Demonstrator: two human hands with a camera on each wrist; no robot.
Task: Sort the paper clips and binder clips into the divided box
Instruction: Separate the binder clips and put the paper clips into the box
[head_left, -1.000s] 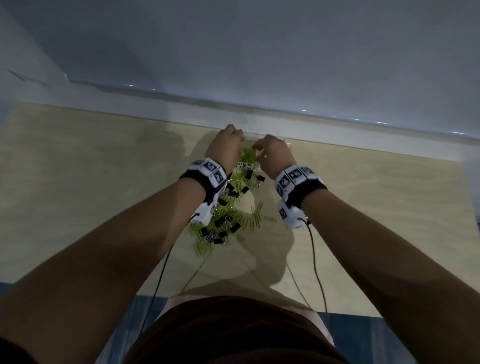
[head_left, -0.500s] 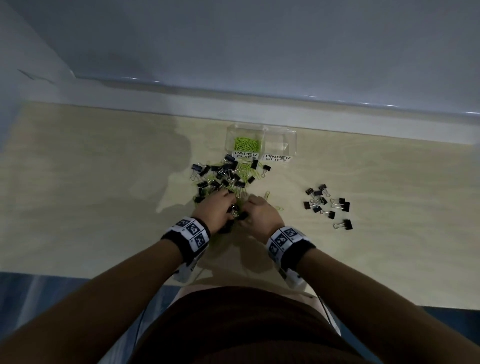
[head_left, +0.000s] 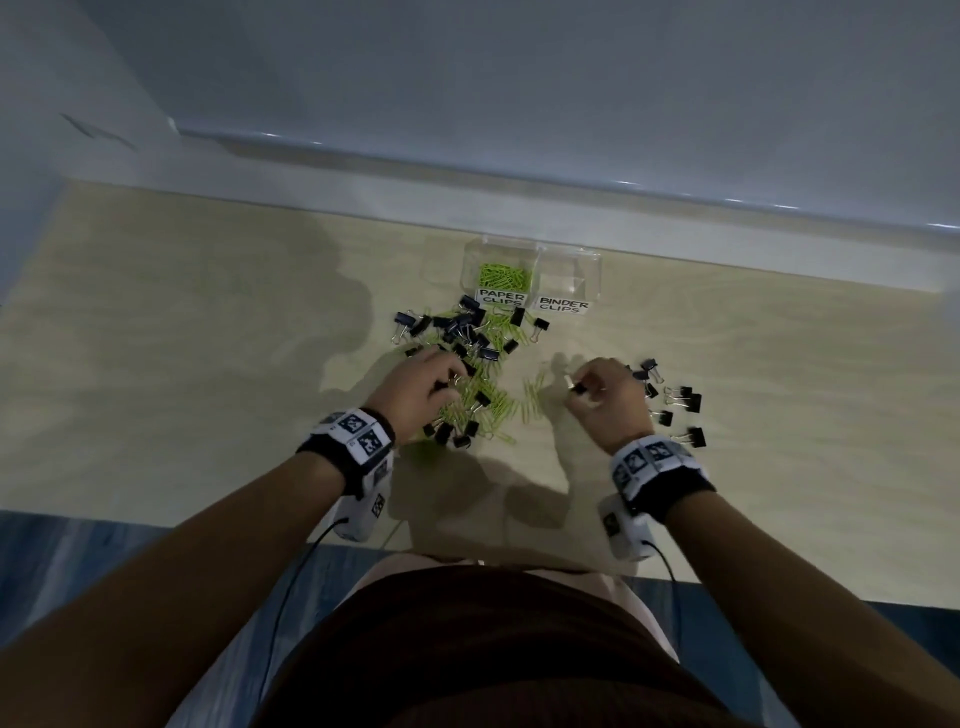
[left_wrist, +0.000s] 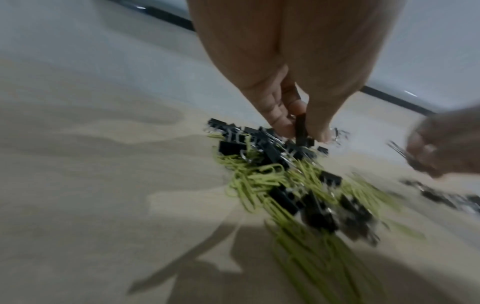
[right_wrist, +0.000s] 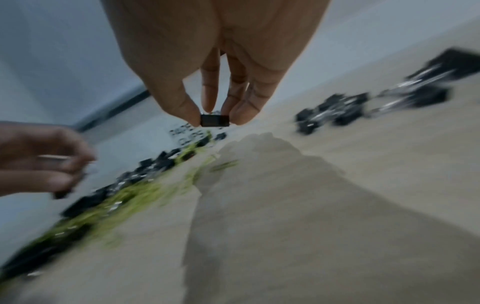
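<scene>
right hand (head_left: 608, 402) raised off the tabletop (head_left: 208, 364), thumb and fingers (right_wrist: 179, 102) drawn close together and pinching one black binder clip (right_wrist: 215, 120) at the tips, clear of the surface. left hand (head_left: 421, 389) lowered into the mixed heap (head_left: 467, 374) of green paper clips and black binder clips, fingers (left_wrist: 275, 115) nearly together and pinched on a second black binder clip (left_wrist: 301, 129) standing on end at the far edge of that heap. divided box (head_left: 592, 275) at the far edge of the tabletop, just beyond the heap: green paper clips (head_left: 504, 275) lying in the compartment labelled "paper clips", on the heap's side; compartment labelled "binder clips" beside it showing only clear plastic. small separate group of black binder clips (head_left: 675, 405) on the tabletop just right of the right hand, well apart from the box. heap lying between the box and the left hand, nearly touching the box's front labels.
</scene>
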